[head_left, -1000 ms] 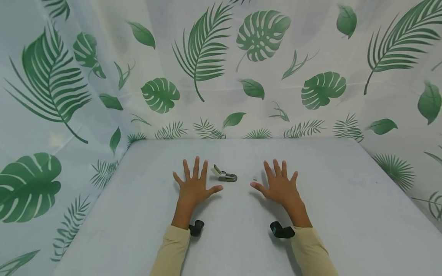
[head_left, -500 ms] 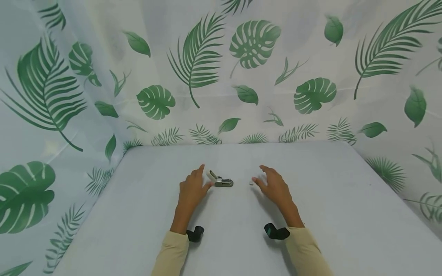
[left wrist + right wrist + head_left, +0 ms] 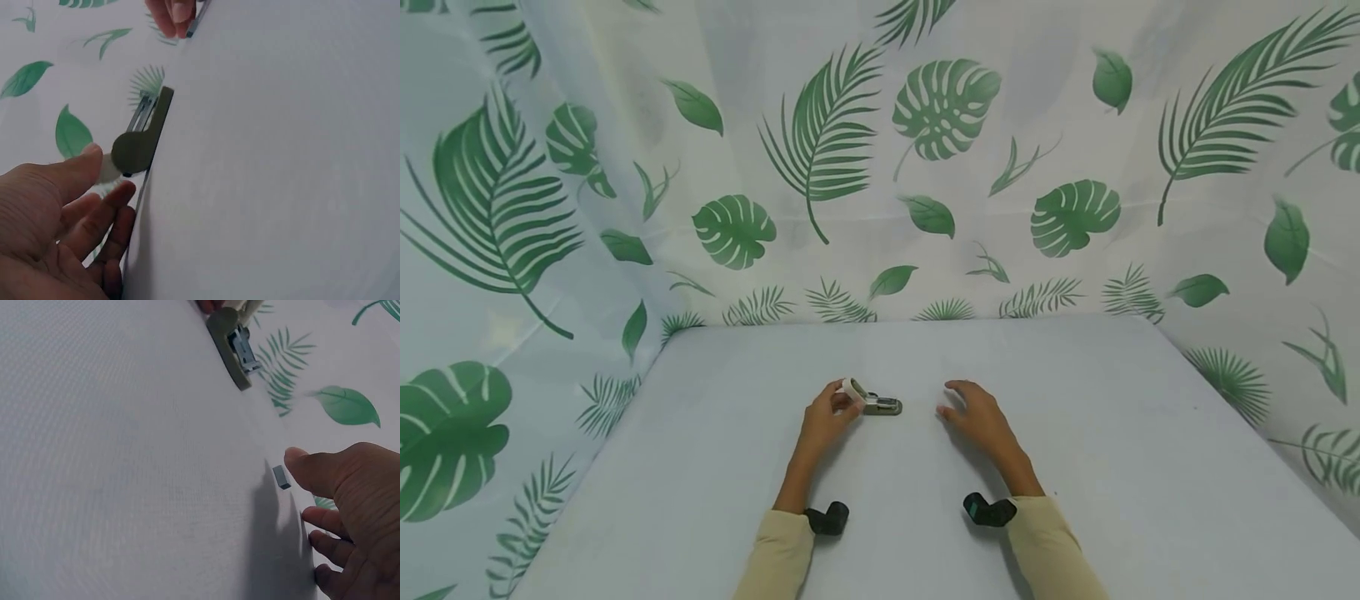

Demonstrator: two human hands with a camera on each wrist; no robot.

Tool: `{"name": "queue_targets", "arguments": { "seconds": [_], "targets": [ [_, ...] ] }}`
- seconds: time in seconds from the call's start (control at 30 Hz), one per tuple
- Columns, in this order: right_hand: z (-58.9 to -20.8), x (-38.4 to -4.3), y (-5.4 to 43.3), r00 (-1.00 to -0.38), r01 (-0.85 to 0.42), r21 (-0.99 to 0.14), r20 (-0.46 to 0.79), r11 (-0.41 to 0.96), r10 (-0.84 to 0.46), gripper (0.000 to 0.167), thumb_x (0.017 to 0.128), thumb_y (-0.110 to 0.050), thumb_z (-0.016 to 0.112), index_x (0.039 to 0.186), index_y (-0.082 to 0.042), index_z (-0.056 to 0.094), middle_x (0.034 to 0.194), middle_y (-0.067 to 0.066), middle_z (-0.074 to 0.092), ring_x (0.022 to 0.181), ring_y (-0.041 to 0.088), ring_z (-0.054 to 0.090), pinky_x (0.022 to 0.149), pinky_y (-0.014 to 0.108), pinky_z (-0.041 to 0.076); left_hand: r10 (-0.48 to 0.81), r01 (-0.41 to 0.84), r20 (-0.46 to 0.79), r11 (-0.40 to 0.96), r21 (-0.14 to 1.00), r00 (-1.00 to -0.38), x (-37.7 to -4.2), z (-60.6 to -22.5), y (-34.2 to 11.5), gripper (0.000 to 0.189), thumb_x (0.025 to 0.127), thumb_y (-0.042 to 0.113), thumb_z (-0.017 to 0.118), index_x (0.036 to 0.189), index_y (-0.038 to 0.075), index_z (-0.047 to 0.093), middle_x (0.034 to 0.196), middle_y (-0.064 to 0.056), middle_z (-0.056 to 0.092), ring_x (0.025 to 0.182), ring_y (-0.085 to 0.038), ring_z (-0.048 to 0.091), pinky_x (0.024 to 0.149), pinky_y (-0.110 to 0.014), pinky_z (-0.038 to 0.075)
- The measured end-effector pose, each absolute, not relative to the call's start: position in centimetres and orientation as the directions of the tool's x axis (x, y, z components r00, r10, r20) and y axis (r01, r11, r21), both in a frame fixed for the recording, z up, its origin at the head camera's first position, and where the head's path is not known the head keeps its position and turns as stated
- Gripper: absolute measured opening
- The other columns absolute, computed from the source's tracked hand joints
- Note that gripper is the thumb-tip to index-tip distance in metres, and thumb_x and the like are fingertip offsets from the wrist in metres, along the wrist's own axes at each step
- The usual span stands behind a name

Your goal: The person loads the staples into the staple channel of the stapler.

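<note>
A small olive-and-silver stapler [image 3: 883, 405] lies on the white table with its top flipped back. My left hand [image 3: 824, 427] holds the raised pale top between thumb and fingers. Seen from the left wrist, the thumb [image 3: 84, 165] lies at the pale top beside the round hinge end, with other fingers curled below. My right hand [image 3: 985, 421] is to the right of the stapler, fingers loosely bent and apart from the thumb. In the right wrist view a short grey strip of staples [image 3: 281, 477] sits on the table just beside that thumb's tip.
The white table [image 3: 880, 517] reaches back to a wall curtain [image 3: 850, 183] printed with green leaves, which also hangs at both sides. A black wrist camera [image 3: 829, 518] sits on the left forearm, and another [image 3: 989, 510] on the right.
Both hands were spread flat a second ago; their fingers have since bent inward. The left hand has reached the stapler's raised top and taken hold of it. The right has come close to the staples.
</note>
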State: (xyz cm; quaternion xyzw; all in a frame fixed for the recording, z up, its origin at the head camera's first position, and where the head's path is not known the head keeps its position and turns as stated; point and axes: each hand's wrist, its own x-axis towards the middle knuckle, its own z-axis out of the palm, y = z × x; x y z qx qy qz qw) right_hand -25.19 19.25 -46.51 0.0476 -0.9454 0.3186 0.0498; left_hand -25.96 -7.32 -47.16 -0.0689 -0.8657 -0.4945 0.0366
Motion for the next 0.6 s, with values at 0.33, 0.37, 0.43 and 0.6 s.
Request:
{"name": "queue_targets", "arguments": {
  "seconds": [0.33,0.37,0.43,0.6],
  "targets": [
    [-47.1,-24.9,19.6,-0.985,-0.169,-0.598,0.126,0.783,-0.116,0.051,0.089,-0.015,0.072,0.133,0.004,0.053,0.146,0.026,0.046,0.140,0.044,0.035,0.114,0.054,0.029,-0.008,0.113,0.144,0.579,0.808,-0.990,-25.4,-47.0,-6.2,0.023,0.088,0.031,0.072,0.100,0.011,0.069,0.104,-0.009,0.075,0.101,-0.030,0.067,0.091,-0.059,0.034],
    [-47.1,-24.9,19.7,-0.986,-0.167,-0.597,0.121,0.785,-0.118,0.051,0.089,-0.016,0.072,0.133,0.004,0.053,0.146,0.026,0.046,0.141,0.044,0.035,0.114,0.054,0.028,-0.010,0.110,0.142,0.584,0.804,-0.990,-25.4,-47.0,-6.1,0.024,0.088,0.032,0.072,0.099,0.011,0.070,0.103,-0.008,0.075,0.100,-0.030,0.067,0.090,-0.058,0.035],
    [-47.1,-25.0,19.7,-0.986,-0.166,-0.584,0.115,0.795,-0.122,0.051,0.089,-0.016,0.071,0.132,0.004,0.053,0.147,0.025,0.045,0.141,0.043,0.035,0.115,0.053,0.028,-0.005,0.110,0.140,0.591,0.800,-0.990,-25.5,-47.1,-6.1,0.025,0.087,0.034,0.073,0.099,0.012,0.071,0.101,-0.007,0.076,0.099,-0.029,0.067,0.088,-0.054,0.035],
    [-46.9,-25.1,19.9,-0.987,-0.160,-0.587,0.102,0.794,-0.124,0.049,0.090,-0.018,0.070,0.132,0.003,0.053,0.151,0.022,0.042,0.145,0.041,0.029,0.116,0.054,0.024,0.027,0.115,0.123,0.597,0.794,-0.992,-25.7,-47.0,-6.0,0.029,0.084,0.039,0.075,0.101,0.016,0.073,0.102,-0.004,0.076,0.101,-0.027,0.067,0.082,-0.046,0.032]
  ]
}}
